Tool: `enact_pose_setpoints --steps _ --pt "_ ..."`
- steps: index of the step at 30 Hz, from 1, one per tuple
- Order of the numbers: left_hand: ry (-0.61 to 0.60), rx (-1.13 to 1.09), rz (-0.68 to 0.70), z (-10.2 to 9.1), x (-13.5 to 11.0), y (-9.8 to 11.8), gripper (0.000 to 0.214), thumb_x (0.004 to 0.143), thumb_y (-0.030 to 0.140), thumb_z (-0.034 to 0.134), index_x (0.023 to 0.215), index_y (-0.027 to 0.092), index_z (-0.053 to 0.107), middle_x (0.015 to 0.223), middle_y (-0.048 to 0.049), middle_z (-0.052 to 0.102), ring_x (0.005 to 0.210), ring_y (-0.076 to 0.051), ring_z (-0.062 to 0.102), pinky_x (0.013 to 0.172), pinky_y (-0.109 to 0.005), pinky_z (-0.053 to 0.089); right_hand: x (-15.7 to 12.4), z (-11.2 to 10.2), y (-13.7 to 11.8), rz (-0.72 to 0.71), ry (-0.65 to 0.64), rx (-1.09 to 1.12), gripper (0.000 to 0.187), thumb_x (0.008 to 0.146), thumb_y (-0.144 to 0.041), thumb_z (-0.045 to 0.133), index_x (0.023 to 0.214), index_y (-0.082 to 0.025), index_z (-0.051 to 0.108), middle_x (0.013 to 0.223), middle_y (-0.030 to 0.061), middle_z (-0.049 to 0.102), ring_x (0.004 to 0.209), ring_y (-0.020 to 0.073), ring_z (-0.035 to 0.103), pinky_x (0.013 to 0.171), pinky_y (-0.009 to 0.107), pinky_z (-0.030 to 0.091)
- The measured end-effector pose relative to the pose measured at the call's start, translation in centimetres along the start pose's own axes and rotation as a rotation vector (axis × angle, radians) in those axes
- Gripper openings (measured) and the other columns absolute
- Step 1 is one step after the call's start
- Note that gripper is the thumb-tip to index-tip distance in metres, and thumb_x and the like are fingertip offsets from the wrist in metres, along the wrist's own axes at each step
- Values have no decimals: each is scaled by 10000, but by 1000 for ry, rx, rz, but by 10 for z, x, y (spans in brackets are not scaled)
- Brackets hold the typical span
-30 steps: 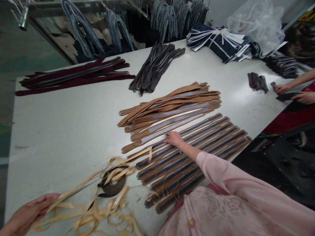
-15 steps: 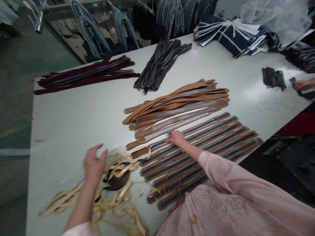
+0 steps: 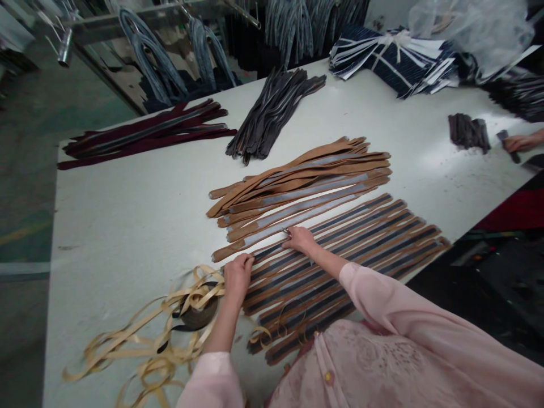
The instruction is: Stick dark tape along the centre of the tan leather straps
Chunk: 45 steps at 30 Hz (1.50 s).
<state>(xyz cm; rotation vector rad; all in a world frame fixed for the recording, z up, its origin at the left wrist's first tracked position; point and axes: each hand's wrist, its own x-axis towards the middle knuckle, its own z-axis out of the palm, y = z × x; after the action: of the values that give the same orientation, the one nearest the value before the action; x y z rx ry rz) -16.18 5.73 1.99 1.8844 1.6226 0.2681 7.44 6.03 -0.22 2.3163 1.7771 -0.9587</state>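
Brown fabric strips with a dark band along them [image 3: 340, 258] lie side by side in front of me. My left hand [image 3: 238, 275] is closed, fingertips pinched at the left end of the topmost dark-banded strip. Farther along that strip rests my right hand [image 3: 301, 240], closed around a small shiny metal tool [image 3: 286, 231] whose kind I cannot make out. Left of the strips, beside my left forearm, is a dark roll of tape [image 3: 198, 316]. Loose curls of pale yellow ribbon-like backing [image 3: 123, 337] spread around it.
Beyond the strips lies a pile of brown strips with grey bands [image 3: 297, 175]. Farther back are maroon strips [image 3: 144, 133], a dark grey bundle [image 3: 272, 116] and tied navy pieces [image 3: 395, 62]. Another person's hand [image 3: 521, 143] works at the right, near small dark pieces [image 3: 467, 133].
My left hand has moved right from above the yellow backing to the strip's left end, and its spread fingers have closed. My right hand has stayed almost in place.
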Motion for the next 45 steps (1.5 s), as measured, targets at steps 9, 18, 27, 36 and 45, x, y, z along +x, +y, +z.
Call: enact_pose_setpoints --steps 9,18,27,36,45 --pt "-37 -175 -175 -7 2 15 291 727 408 425 611 168 543 446 55 443 422 -95 392 456 -211 316 -7 -2 5 -68 14 -42 415 617 -459 628 951 -233 531 927 37 629 893 200 561 679 255 374" --pt "-3 -22 -180 0 -15 -4 256 716 371 460 588 182 577 482 38 509 499 -115 475 515 -215 320 -8 -2 7 -138 17 -54 394 605 -417 632 937 -236 519 915 22 629 875 203 563 659 262 371" --pt "32 129 -206 7 -9 -20 233 750 370 436 705 212 601 593 2 594 599 -142 525 581 -230 332 -6 -4 8 -132 -18 -61 449 621 -516 598 955 -225 526 920 46 633 882 212 566 683 273 377" --pt "-51 202 -301 8 8 -24 199 704 351 446 607 220 561 568 -10 596 586 -162 536 539 -243 325 0 -3 15 67 51 -33 410 695 -476 543 1003 -207 513 912 79 633 889 213 573 685 284 387" --pt "-22 276 -240 -22 -5 10 192 693 257 482 520 233 564 548 -13 620 607 -184 594 554 -275 401 -2 -27 66 250 160 134 346 609 -324 613 939 -236 555 903 73 649 895 241 594 651 289 398"
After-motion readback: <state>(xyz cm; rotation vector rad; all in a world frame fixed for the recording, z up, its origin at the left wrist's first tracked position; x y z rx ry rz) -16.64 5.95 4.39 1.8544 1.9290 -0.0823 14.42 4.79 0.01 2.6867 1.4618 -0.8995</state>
